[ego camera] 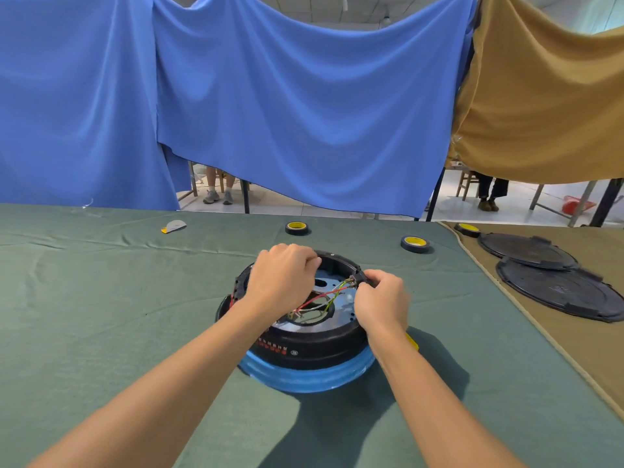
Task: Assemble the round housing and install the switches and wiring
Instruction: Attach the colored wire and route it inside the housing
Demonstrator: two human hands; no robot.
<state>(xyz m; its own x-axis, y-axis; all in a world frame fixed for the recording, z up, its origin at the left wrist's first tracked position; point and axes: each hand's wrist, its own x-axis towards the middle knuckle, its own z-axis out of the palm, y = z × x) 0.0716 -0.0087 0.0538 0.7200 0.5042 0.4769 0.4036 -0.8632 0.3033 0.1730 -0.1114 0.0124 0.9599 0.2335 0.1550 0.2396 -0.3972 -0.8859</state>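
A round black housing [314, 346] with a blue lower band stands on the green cloth, open side up, showing a shiny metal plate inside. Red, white and yellow-green wires [324, 297] run from the plate's centre hole up to a small switch [356, 280] at the right rim. My right hand [381, 300] pinches that switch at the rim. My left hand [282, 276] has its fingers curled over the far rim of the housing; what lies under its fingers is hidden.
Three black tape rolls with yellow cores [297, 228] [414, 243] [467, 229] lie beyond the housing. Two flat black round covers [526, 251] [557, 292] rest on the tan cloth at right. A small white-and-orange object [174, 226] lies far left. Blue and tan curtains hang behind.
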